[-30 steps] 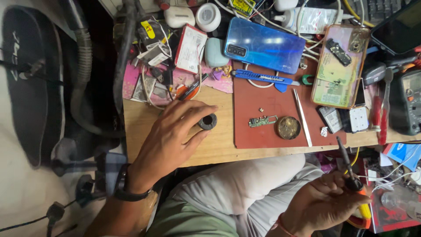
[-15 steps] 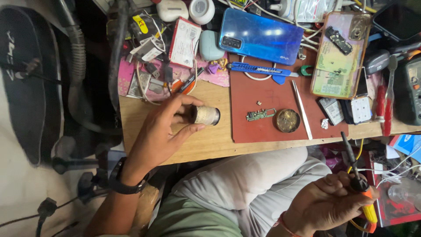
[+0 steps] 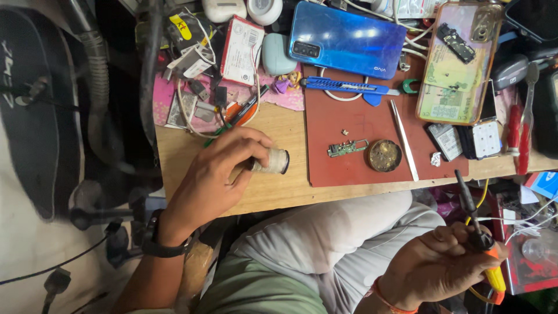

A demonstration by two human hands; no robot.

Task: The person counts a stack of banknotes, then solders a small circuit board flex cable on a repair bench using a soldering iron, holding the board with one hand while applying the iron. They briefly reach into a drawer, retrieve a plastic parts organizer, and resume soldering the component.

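My left hand (image 3: pixel 218 171) grips a small pale spool of solder wire (image 3: pixel 272 160) lying on its side on the wooden bench (image 3: pixel 279 189). My right hand (image 3: pixel 433 264) is below the bench edge over my lap, closed on a soldering iron with an orange and yellow handle (image 3: pixel 479 247), its dark tip pointing up. On the red work mat (image 3: pixel 360 125) lie a small green circuit board (image 3: pixel 347 148), a round tin of brown flux (image 3: pixel 385 155) and white tweezers (image 3: pixel 404 139).
A blue phone (image 3: pixel 347 38) lies face down at the back, with a blue utility knife (image 3: pixel 343 87) in front of it. A clear phone case holding banknotes (image 3: pixel 456 64) sits right. Small boxes, cables and parts crowd the back left. Screwdrivers (image 3: pixel 520 131) lie at the far right.
My left hand has lifted the spool from under its palm and turned it on its side between the fingers. My right hand with the soldering iron has shifted slightly.
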